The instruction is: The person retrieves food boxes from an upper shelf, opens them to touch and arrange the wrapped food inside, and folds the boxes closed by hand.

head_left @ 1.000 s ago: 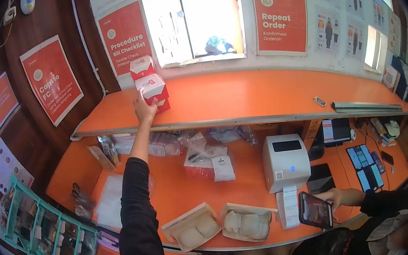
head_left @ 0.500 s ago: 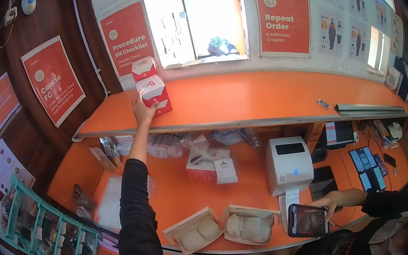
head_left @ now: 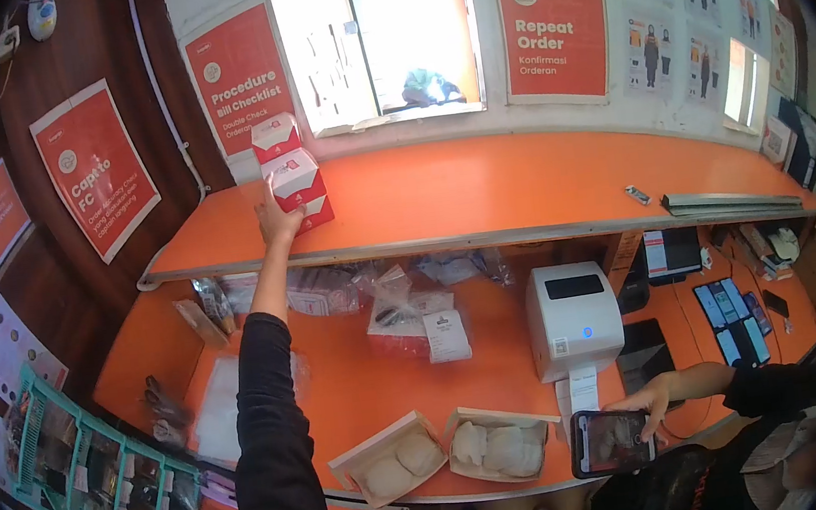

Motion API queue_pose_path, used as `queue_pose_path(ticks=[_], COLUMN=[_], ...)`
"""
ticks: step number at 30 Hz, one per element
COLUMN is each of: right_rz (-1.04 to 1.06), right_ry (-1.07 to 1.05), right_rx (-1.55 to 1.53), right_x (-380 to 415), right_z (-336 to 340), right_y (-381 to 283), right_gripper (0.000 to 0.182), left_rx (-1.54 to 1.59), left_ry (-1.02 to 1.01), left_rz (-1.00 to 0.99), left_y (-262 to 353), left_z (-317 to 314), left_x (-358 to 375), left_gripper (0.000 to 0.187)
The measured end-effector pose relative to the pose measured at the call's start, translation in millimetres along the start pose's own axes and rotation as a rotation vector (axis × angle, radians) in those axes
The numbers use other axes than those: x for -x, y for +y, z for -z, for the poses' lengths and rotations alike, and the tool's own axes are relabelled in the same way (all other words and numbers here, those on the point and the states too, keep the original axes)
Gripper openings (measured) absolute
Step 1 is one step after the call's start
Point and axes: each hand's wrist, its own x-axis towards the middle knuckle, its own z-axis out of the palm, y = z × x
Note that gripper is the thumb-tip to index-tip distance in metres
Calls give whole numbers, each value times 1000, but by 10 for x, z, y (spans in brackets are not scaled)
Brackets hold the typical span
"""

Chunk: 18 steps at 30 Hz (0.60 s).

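My left hand (head_left: 275,220) reaches far across the raised counter and grips a red-and-white cardboard box (head_left: 297,177) from its left, the thumb on its front. That box rests on a second box (head_left: 319,212). A third red-and-white box (head_left: 275,137) stands just behind. My right hand is out of view. At the lower right, a co-worker's hand (head_left: 654,403) holds a phone (head_left: 610,441) flat over the counter edge. Left of the phone are two open cardboard boxes, one (head_left: 358,477) and another (head_left: 550,445), holding pale, rounded, wrapped items.
The raised orange shelf (head_left: 481,186) spans the back, below a bright window. Under it are a plastic-bagged package with a receipt (head_left: 447,336) and a white label printer (head_left: 576,316). Tablets (head_left: 732,319) lie at right; a green rack of sachets (head_left: 102,481) stands at left.
The whole view has shifted slightly, so most things appear a little further left and up. My left hand stays on the box. The co-worker's hand has shifted slightly on the phone.
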Motion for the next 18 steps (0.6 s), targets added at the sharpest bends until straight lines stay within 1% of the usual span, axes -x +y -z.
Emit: queue_pose_path(ticks=[1, 5, 7, 8, 10, 11, 13, 14, 15, 16, 18], right_rz=[-5, -25, -37, -43, -57, -65, -72, -63, -40, -18, -111], right_ry=[-4, -18, -25, -31, -44, -48, -49, -35, -21, -7, 64], right_rx=[3, 25, 35, 45, 63, 79, 113, 144, 161, 178, 249], right_x=[-13, -77, -116, -132, -176, -196, -235, -255, -259, -263, -175], right_z=[7, -5, -8, -5, 2, -3, -15, -25, -39, -51, -37], right_y=[-3, 13, 22, 17, 4, -13, -36, -62, -54, -47, 39], right_gripper=[93, 92, 92, 91, 91, 90, 90, 90, 88, 86, 87], left_rx=[40, 106, 149, 147, 97, 97, 35, 41, -70, -180, -252], left_ry=[-16, -6, 128, 124, 289, 286, 141, 137, 30, -80, -150], left_rz=[8, 10, 22, 25, -50, -47, 33, 27, 22, 14, -99], left_y=[24, 110, 153, 90, -106, -117, -62, -58, -66, -71, -270], left_z=[21, 84, 136, 117, 85, 120, 256, 282, 275, 252, 108], left_x=[14, 90, 96, 18, -272, -377, -598, -712, -851, -980, -1318], left_gripper=[98, 102, 95, 95, 75, 75, 65, 65, 64, 64, 65])
